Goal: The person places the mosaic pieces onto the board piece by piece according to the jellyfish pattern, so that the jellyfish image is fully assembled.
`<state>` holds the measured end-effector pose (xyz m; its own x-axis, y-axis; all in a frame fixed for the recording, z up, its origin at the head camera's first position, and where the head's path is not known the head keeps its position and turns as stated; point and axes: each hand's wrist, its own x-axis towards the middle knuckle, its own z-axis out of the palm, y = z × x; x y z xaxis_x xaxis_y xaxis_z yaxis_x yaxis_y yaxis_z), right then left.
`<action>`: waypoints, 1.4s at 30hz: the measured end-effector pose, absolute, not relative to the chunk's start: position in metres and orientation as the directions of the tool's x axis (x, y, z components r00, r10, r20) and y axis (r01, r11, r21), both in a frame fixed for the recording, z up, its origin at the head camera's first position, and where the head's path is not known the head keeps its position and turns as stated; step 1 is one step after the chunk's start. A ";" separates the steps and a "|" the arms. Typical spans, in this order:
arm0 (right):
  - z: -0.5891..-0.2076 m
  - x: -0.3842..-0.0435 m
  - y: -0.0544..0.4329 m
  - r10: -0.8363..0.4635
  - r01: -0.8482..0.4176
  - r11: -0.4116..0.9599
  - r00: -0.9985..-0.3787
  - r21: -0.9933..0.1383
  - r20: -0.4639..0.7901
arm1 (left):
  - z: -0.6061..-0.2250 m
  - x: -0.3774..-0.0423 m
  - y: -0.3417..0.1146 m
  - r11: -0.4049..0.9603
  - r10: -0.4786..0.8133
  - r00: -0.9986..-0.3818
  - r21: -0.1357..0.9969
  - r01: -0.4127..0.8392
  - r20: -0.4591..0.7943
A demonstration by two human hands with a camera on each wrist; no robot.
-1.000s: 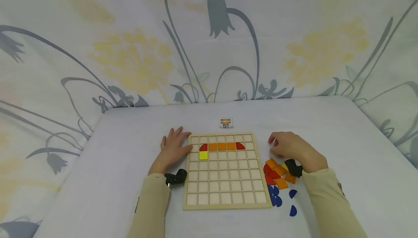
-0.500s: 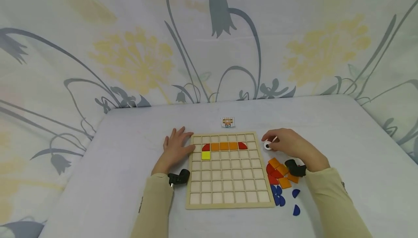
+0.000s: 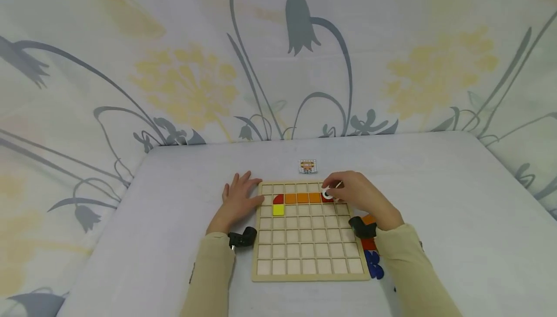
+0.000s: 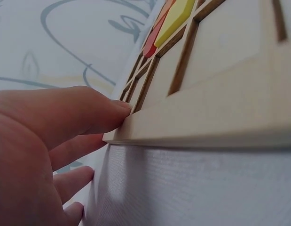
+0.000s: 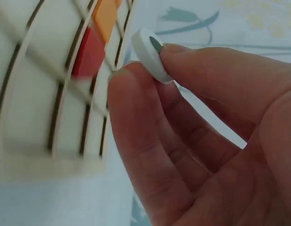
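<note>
My right hand [image 3: 359, 194] pinches a white round disc [image 5: 144, 52] with a dark spot, an eye-like piece, between thumb and fingers. It is over the upper right of a wooden grid board [image 3: 311, 277], overlapping the right red rounded tile [image 3: 326, 200] in the head view. Another red rounded tile [image 3: 278, 199] lies at the left end of that row, with orange square tiles [image 3: 302, 198] between. Under the left one sits a yellow square tile [image 3: 278, 209]. My left hand [image 3: 237, 202] rests at the board's upper left edge, thumb [image 4: 112, 113] on the frame, other fingers spread.
A small picture card [image 3: 307, 166] lies behind the board. Beside its right edge are blue half-round pieces [image 3: 374, 265], a red tile [image 3: 368, 244] and an orange tile [image 3: 369, 219], partly hidden by my right wrist and sleeve. A patterned cloth [image 3: 261, 41] hangs behind the table.
My right hand picks up the white disc from beside the loose tiles and carries it left over the board. The left hand keeps its place at the board's edge.
</note>
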<state>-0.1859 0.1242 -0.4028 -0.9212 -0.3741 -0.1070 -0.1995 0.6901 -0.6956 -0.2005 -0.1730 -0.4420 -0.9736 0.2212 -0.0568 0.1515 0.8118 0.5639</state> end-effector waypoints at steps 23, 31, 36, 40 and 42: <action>-0.424 -0.177 0.055 -0.330 -0.155 0.624 -0.940 -0.766 -0.079 | -0.442 -0.201 -0.173 0.822 0.220 -0.974 0.548 0.151 -0.061; -0.422 -0.172 0.046 -0.300 -0.158 0.678 -0.951 -0.718 -0.074 | -0.440 -0.202 -0.171 0.824 0.208 -0.975 0.551 0.134 -0.074; -0.425 -0.171 0.043 -0.285 -0.178 0.711 -0.957 -0.680 -0.047 | -0.439 -0.200 -0.170 0.822 0.207 -0.976 0.553 0.132 -0.074; -0.425 -0.170 0.042 -0.285 -0.191 0.729 -0.958 -0.657 -0.037 | -0.439 -0.201 -0.171 0.825 0.210 -0.975 0.549 0.137 -0.072; -0.425 -0.171 0.043 -0.289 -0.193 0.727 -0.957 -0.658 -0.038 | -0.440 -0.201 -0.171 0.824 0.214 -0.974 0.548 0.142 -0.069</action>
